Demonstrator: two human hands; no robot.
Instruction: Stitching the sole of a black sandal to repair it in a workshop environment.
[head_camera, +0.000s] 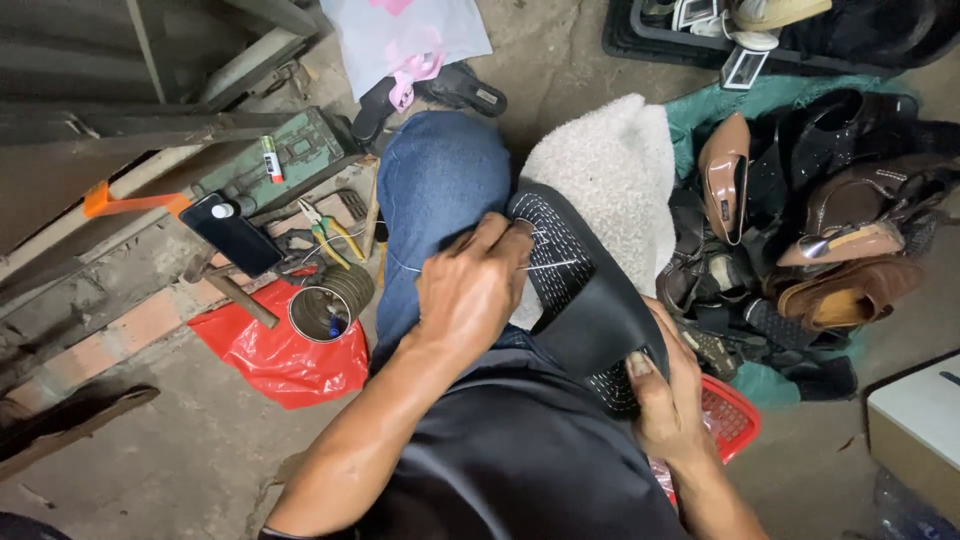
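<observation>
A black slide sandal (585, 295) with a dotted insole lies across my lap on a cream fleecy cloth (610, 160). My left hand (470, 290) is closed at the sandal's upper edge, pinching white thread (555, 265) that runs across the insole; a needle is not visible. My right hand (665, 400) grips the sandal's near end, thumb on top. My blue-jeaned knee (440, 180) sits just behind the left hand.
A heap of brown and black shoes (830, 230) lies to the right on a teal cloth. On the left are a metal tin (325, 305), a hammer (240, 297), pliers (335, 232), a phone (232, 232), a green metal box (290, 160) and a red plastic bag (275, 355). A red basket (730, 415) sits by my right hand.
</observation>
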